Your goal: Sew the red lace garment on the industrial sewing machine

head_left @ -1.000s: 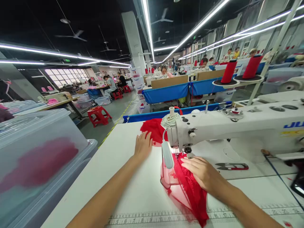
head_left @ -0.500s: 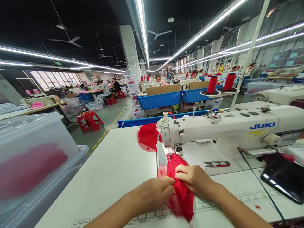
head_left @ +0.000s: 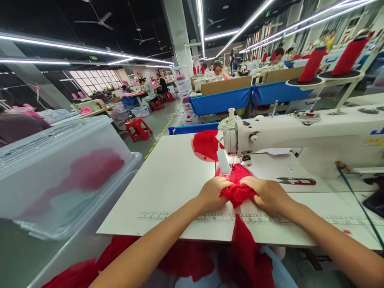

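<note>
A bunched piece of sheer red fabric (head_left: 238,195) lies under the needle area of the white sewing machine (head_left: 279,134). My left hand (head_left: 214,193) grips its left side, thumb toward the middle. On the right side my right hand (head_left: 267,195) holds the same fabric, fingers partly hidden beneath it. Both hands are just in front of the presser foot, above the table. More red cloth (head_left: 244,244) hangs over the table's front edge onto my lap. Behind the needle, another flat red fabric part (head_left: 205,145) rests on the tabletop.
Thread snips (head_left: 297,181) lie on the machine bed at right. A printed ruler (head_left: 180,216) runs along the white table (head_left: 168,176). Clear plastic bins (head_left: 75,180) stand at left. Red thread cones (head_left: 312,66) are behind the machine. Co-workers sit farther back.
The view has tilted down and turned left, so my lap and the hanging red cloth show. My hands have moved apart to either side of the fabric, which is now bunched between them.
</note>
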Action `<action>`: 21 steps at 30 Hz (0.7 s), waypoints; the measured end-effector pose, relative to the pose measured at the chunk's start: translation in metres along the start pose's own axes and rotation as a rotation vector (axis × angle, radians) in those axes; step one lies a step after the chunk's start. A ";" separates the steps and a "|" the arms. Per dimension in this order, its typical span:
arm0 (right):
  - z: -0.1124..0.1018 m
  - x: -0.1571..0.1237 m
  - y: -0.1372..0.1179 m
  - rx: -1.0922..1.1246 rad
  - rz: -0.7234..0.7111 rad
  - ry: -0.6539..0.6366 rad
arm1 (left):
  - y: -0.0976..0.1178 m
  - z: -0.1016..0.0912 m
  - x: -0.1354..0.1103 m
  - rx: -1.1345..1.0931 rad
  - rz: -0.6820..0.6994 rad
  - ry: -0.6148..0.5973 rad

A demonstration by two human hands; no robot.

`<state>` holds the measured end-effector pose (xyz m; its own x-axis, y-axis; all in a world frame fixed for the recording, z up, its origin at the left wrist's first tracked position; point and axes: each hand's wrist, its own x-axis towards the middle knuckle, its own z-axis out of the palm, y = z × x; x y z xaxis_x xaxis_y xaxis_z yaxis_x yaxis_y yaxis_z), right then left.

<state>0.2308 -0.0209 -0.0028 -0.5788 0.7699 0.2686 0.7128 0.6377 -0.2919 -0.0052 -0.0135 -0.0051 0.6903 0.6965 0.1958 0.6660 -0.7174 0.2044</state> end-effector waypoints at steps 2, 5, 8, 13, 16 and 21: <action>0.005 0.008 0.008 0.034 -0.015 0.038 | 0.000 0.000 -0.001 -0.017 0.001 -0.020; 0.003 0.020 0.019 0.092 -0.105 0.049 | 0.002 0.002 -0.004 -0.016 0.008 -0.029; -0.001 0.025 0.023 0.140 -0.221 0.016 | 0.003 0.006 -0.007 0.023 0.052 -0.013; 0.012 0.018 0.022 0.079 -0.197 0.046 | 0.003 0.013 -0.012 0.109 0.101 0.017; 0.019 0.015 0.023 0.082 -0.160 0.067 | 0.003 0.016 -0.012 0.093 -0.002 0.041; 0.017 0.020 0.022 0.189 -0.173 0.036 | -0.002 0.012 -0.002 0.102 -0.014 0.118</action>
<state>0.2281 0.0085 -0.0192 -0.6685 0.6501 0.3613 0.5158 0.7552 -0.4046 -0.0045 -0.0142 -0.0175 0.6468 0.6985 0.3060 0.7046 -0.7009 0.1106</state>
